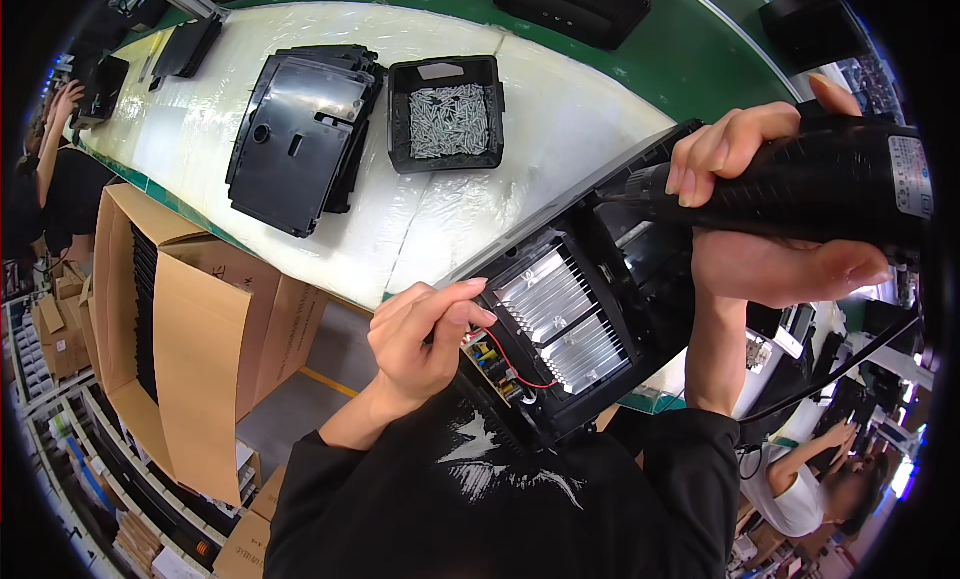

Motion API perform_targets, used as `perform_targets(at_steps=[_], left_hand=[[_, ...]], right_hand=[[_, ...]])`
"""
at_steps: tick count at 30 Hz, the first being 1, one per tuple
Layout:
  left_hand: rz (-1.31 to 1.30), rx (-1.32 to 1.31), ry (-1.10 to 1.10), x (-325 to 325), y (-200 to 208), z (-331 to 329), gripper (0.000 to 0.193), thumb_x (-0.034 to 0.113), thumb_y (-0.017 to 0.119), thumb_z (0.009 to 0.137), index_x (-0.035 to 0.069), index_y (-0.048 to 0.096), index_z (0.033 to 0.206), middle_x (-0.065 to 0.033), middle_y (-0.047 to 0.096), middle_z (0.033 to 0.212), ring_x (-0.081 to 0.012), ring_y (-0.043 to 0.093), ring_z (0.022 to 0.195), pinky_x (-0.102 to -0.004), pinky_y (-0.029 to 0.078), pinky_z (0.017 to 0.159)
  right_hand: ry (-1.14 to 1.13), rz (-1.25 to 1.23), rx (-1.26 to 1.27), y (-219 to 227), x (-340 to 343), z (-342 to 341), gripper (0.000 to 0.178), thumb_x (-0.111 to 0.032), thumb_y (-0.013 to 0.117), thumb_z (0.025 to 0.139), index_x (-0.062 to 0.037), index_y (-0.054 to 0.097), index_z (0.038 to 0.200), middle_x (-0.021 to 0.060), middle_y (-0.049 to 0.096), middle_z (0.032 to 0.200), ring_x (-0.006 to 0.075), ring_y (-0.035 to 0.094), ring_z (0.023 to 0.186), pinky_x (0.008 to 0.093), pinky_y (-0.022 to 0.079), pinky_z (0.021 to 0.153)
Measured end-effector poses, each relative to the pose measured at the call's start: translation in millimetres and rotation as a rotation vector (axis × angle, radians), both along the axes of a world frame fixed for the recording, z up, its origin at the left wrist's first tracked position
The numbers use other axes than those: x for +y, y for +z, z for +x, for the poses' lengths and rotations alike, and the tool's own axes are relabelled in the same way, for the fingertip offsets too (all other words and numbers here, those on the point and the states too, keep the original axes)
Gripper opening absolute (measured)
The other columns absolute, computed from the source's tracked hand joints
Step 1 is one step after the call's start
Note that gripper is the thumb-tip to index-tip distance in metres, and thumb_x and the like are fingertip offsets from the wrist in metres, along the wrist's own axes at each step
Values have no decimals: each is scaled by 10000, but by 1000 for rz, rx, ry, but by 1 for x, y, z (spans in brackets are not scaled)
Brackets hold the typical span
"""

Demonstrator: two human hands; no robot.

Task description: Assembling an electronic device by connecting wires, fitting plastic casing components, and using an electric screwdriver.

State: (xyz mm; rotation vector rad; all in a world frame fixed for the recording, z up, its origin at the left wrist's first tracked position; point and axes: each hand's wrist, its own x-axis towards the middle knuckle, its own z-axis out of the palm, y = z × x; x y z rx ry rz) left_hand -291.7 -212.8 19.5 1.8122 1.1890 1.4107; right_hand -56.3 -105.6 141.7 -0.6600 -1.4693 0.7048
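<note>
Black housing (650, 354): we have it near four o'clock from the middle of our view, lying aslant, its ribbed silver metal (565, 319) and a red wire (513, 362) exposed.
Left hand (415, 334): at about half past seven, beside the housing's near-left edge, thumb and fingers drawn together (we cannot tell whether they pinch anything).
Right hand (765, 264): toward three o'clock, wrapped around a black cylindrical tool (830, 184), whose narrow end points toward nine, above the housing.
Screw bin (447, 164): just before twelve, holding loose silver screws (448, 121).
Black panels (300, 139): stacked at ten.
Carton (200, 369): open, between eight and nine.
</note>
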Motion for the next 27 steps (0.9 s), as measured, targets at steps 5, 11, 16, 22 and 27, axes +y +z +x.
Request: perform_targets(at_steps=[5,11,16,22,27], left_hand=[[-1,37,-2,1,3,1,193,42,477,942,-69,632,973,-90,671,640,-88,556,491,-188,434,481],[-52,-57,20,-1,2,5,155,38,539,912,-51,638,991,-48,691,683,-94,521,470,-207,423,459],[-76,-117,19,-3,0,5,161,42,538,914,-54,638,996,-50,692,684,-91,524,470,-202,424,461],[-85,-103,6,-1,-1,7,164,45,536,913,-54,637,996,-44,693,684,-89,515,466,-201,420,457],[-83,-112,9,-2,0,5,160,29,538,906,-56,635,999,-52,693,686,-90,517,468,-203,423,461]], right_hand=[[7,-41,8,-7,-1,-6,827,-747,369,799,-6,396,1167,71,498,704,157,489,484,279,444,465],[22,-90,22,-17,-2,-15,854,-774,370,779,-11,394,1162,77,505,700,161,498,486,284,449,470],[29,-135,31,-25,0,-14,876,-797,371,763,-15,392,1157,83,512,696,164,505,488,288,452,474],[35,-185,48,-34,-1,-14,903,-824,373,744,-19,390,1152,89,519,692,168,513,490,293,457,478],[47,-216,52,-37,-5,-22,925,-847,374,728,-23,388,1147,94,526,689,171,520,491,297,460,482]])
